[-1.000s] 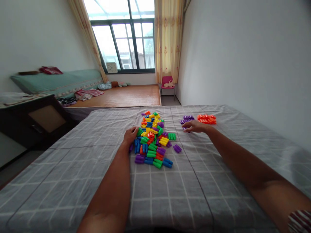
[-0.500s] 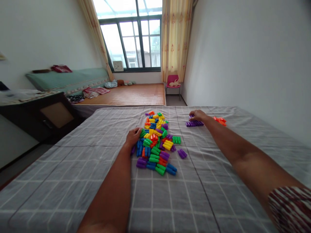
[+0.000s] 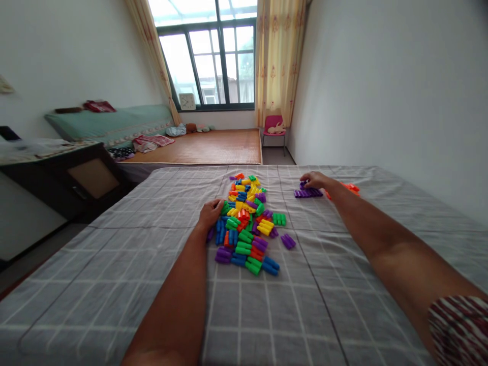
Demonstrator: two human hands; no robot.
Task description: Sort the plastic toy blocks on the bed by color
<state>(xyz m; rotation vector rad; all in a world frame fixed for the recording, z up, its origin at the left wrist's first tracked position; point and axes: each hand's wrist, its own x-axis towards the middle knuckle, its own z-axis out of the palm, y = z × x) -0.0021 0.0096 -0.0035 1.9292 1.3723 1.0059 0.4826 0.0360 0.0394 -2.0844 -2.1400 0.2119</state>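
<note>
At the left edge of a heap of plastic building blocks [image 3: 244, 223] rests my left hand [image 3: 211, 212], fingers loosely bent against green and blue pieces, gripping none that I can see. The heap mixes green, blue, yellow, orange and purple blocks made of short joined tubes. Farther right, my right hand [image 3: 315, 180] pinches a purple block [image 3: 303, 185] just above or behind a row of purple blocks [image 3: 308, 193]; whether it touches the row I cannot tell. Orange blocks [image 3: 349, 188] lie beyond my right forearm, partly hidden by it.
A grey checked cloth [image 3: 152, 284] covers the surface under the blocks. A single purple block [image 3: 288, 241] and a green block [image 3: 279, 219] lie at the heap's right side. Behind are a low bed [image 3: 221, 147], a pink chair [image 3: 273, 123] and a dark cabinet [image 3: 91, 178].
The whole view has shifted slightly. My right hand stays at the purple row with its block, and more orange shows behind the forearm. My left hand keeps its place by the heap.
</note>
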